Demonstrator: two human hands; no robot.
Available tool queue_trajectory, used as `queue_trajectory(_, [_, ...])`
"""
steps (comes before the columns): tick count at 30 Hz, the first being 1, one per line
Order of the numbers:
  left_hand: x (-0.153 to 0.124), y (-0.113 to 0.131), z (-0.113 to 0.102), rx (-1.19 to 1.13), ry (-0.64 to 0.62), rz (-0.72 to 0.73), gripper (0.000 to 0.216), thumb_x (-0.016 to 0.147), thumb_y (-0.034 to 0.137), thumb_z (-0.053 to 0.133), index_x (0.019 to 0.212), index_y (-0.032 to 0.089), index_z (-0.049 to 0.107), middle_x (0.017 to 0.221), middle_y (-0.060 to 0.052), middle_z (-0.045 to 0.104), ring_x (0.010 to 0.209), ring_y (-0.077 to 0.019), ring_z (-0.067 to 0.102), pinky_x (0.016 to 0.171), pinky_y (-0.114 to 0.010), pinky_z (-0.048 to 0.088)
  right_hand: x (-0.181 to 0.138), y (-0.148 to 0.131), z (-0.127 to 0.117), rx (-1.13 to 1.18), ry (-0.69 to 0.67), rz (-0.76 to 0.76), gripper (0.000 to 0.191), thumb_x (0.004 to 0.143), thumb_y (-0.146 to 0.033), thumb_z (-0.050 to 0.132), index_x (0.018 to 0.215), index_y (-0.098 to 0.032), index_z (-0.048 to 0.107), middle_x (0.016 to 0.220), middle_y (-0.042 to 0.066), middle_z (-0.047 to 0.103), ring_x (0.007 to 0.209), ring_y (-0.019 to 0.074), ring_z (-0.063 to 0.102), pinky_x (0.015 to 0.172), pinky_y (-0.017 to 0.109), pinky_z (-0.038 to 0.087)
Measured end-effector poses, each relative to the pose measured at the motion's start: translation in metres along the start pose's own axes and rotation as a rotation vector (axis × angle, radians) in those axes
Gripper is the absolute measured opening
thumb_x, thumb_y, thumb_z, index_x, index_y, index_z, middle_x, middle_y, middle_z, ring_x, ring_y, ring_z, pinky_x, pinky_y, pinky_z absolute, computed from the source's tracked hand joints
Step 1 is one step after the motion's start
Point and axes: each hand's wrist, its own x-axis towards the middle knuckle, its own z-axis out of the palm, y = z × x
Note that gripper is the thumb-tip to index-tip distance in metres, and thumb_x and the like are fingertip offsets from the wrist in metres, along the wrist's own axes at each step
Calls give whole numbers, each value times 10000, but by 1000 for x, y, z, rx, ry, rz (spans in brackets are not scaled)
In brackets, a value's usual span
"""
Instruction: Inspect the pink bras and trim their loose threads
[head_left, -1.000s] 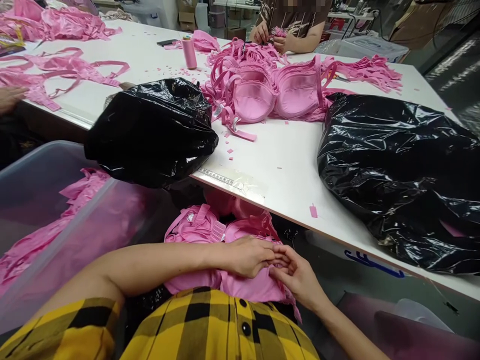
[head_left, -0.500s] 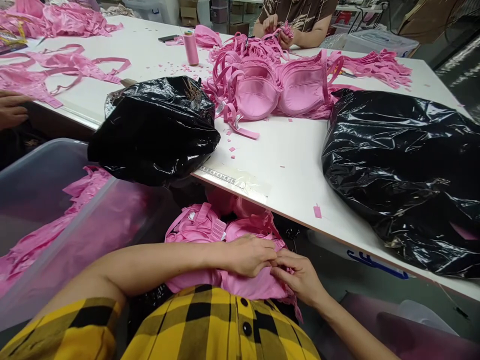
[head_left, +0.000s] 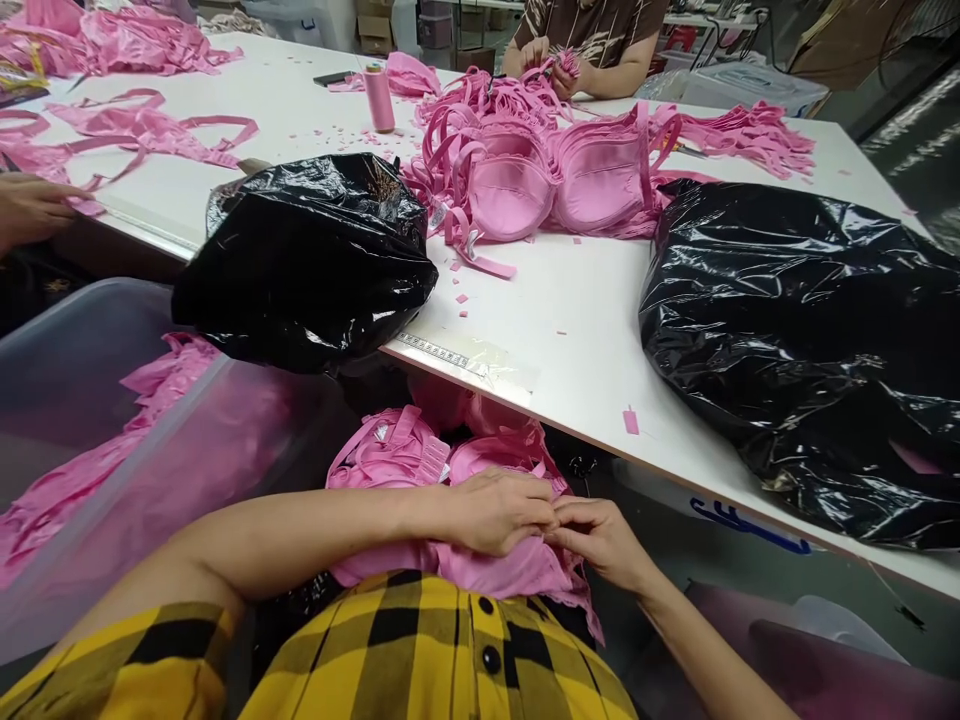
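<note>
While the person's hands meet below the near edge of the white table point(head_left: 585, 340), a pink bra bundle point(head_left: 480, 572) lies on the lap, between that edge and the plaid shirt point(head_left: 420, 650). Its long axis runs left to right, roughly along the table's edge; two cups show side by side, straps heaped on the left one. The left hand point(head_left: 501, 512) rests on the right cup, fingers curled, cloth directly beneath them. The right hand point(head_left: 606, 545) has thumb and forefinger drawn nearly together at that cup's outer side, by the left fingertips; whether either hand grips cloth cannot be told. The table bears one thread spool point(head_left: 379, 98) toward its far side and two black bags point(head_left: 304, 265), one overhanging the near edge, one toward the right.
</note>
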Motion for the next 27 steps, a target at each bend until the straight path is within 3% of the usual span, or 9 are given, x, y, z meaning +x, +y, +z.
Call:
queue_trajectory(4, [1, 3, 0, 3, -33, 13, 86, 780, 103, 530, 721, 153, 567, 803, -33, 556, 691, -126, 488, 582, -232, 409, -1, -4, 15, 12, 14, -31, 225, 787, -373, 626, 696, -199, 736, 686, 33, 680, 659, 165, 608, 632, 264, 482])
queue_trajectory(7, [1, 4, -2, 24, -50, 14, 79, 787, 136, 546, 719, 155, 582, 839, -42, 562, 712, -131, 493, 608, -233, 419, -3, -6, 24, 65, 16, -10, 184, 790, -358, 626, 779, -218, 746, 794, 39, 694, 767, 184, 608, 722, 294, 472])
queue_trajectory(10, [2, 2, -5, 48, -20, -7, 83, 796, 151, 549, 733, 147, 603, 908, -65, 572, 802, -148, 518, 737, -254, 437, -3, -7, 18, 198, -22, 113, 170, 765, -341, 660, 840, -210, 739, 876, 36, 681, 874, 194, 584, 810, 311, 441])
queue_trajectory(15, [10, -1, -9, 107, -26, 25, 114, 782, 103, 525, 779, 153, 627, 1062, -84, 577, 928, -181, 523, 811, -307, 408, 4, -4, 3, 561, -89, 445, 250, 636, -338, 753, 763, -132, 688, 669, -17, 605, 598, 98, 513, 600, 230, 421])
queue_trajectory(21, [18, 3, -19, 117, -116, 111, 149, 745, 80, 531, 815, 172, 625, 1176, -85, 553, 1090, -206, 469, 926, -338, 356, 11, -5, -3, 731, -135, 558, 480, 498, -88, 734, 956, -190, 630, 751, -53, 609, 602, 67, 508, 596, 194, 420])
queue_trajectory(27, [19, 3, -26, 155, -66, 138, 183, 780, 67, 499, 797, 191, 632, 1215, -86, 533, 1143, -220, 449, 963, -361, 354, 14, -12, -8, 842, -281, 755, 189, 551, -106, 665, 727, -169, 636, 632, -44, 593, 614, 97, 575, 640, 224, 483])
